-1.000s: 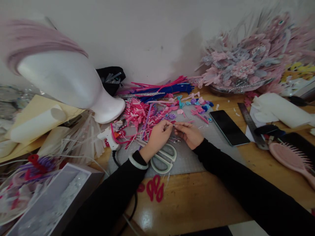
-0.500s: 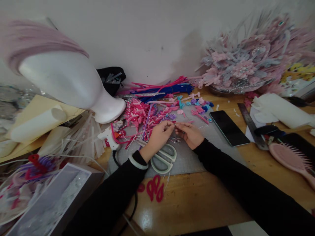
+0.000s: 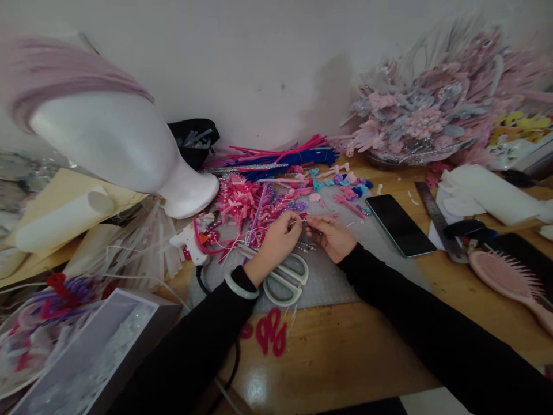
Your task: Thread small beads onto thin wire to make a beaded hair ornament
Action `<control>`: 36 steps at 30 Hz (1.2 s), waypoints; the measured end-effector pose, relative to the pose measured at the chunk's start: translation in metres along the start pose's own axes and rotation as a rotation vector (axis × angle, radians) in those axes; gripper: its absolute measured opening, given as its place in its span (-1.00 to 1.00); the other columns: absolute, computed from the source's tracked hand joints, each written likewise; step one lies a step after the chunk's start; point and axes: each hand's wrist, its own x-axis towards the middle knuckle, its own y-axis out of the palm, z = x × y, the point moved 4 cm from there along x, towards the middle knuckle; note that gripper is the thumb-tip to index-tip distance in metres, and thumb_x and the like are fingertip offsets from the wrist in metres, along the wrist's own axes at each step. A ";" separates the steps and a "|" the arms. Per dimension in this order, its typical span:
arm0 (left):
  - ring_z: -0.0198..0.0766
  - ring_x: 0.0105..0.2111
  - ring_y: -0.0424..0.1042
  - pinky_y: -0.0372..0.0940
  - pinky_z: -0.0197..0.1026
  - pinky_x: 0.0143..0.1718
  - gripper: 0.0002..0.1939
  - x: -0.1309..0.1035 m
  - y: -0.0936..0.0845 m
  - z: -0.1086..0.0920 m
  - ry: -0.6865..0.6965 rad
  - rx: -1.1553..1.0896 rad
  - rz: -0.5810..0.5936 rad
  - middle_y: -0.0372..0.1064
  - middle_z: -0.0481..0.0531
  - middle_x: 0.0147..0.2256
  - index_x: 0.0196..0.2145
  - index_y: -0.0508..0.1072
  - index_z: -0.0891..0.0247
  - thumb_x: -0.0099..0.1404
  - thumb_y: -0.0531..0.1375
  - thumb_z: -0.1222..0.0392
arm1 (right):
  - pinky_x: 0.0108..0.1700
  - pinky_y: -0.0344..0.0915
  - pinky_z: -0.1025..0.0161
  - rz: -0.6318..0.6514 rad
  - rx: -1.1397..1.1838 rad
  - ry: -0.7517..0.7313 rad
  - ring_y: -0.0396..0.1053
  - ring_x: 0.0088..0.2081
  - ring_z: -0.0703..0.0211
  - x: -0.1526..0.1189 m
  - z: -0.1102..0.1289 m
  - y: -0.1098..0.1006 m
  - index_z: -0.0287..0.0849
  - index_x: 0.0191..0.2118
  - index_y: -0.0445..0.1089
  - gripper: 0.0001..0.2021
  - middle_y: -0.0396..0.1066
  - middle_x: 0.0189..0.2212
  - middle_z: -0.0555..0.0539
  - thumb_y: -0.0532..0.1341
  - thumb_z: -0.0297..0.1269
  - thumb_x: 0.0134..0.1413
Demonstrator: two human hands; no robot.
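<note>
Where left hand [image 3: 280,237] and right hand [image 3: 332,235] nearly meet, each grip pinching a tiny piece [image 3: 303,220], details indistinct

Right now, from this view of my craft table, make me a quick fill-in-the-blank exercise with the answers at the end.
1. The bangle is worn on the ____ arm.
2. The smartphone lies to the ____ of the right hand.
3. The left hand and its wrist partly hide a pair of ____ on the mat.
4. The smartphone's screen faces ____.

Missing words, in order: left; right; scissors; up.
</note>
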 end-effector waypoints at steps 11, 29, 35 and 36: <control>-0.43 -0.58 0.10 0.02 -0.36 -0.53 -0.91 -0.001 0.000 0.000 -0.023 -0.086 0.022 0.09 -0.15 -0.60 -0.49 0.22 0.28 0.14 0.01 0.23 | -0.53 0.28 0.48 -0.004 -0.019 0.014 0.29 -0.61 0.43 0.000 0.000 0.000 -0.24 -0.59 0.41 -0.95 0.37 -0.67 0.07 0.29 -0.47 -0.33; -0.41 -0.50 0.23 0.13 -0.34 -0.44 -0.87 0.000 0.004 0.001 -0.038 -0.133 0.097 0.23 -0.09 -0.53 -0.46 0.29 0.31 0.13 0.05 0.19 | -0.55 0.27 0.45 0.031 -0.060 -0.011 0.27 -0.60 0.42 0.001 -0.002 -0.001 -0.24 -0.62 0.35 -0.78 0.31 -0.68 0.07 0.37 -0.29 -0.47; -0.40 -0.49 0.26 0.15 -0.33 -0.43 -0.86 0.000 0.007 -0.001 -0.008 -0.145 0.157 0.26 -0.08 -0.51 -0.37 0.28 0.29 0.14 0.06 0.17 | -0.64 0.11 0.43 0.077 -0.188 -0.077 0.15 -0.67 0.44 0.004 -0.006 -0.001 -0.22 -0.60 0.27 -0.74 0.21 -0.73 0.12 0.31 -0.15 -0.34; -0.40 -0.49 0.26 0.15 -0.33 -0.43 -0.86 0.000 0.007 -0.001 -0.001 -0.131 0.155 0.25 -0.09 -0.50 -0.37 0.27 0.29 0.14 0.06 0.17 | -0.66 0.06 0.44 0.083 -0.222 -0.094 0.11 -0.69 0.45 0.004 -0.006 -0.001 -0.21 -0.60 0.25 -0.73 0.18 -0.75 0.14 0.29 -0.13 -0.33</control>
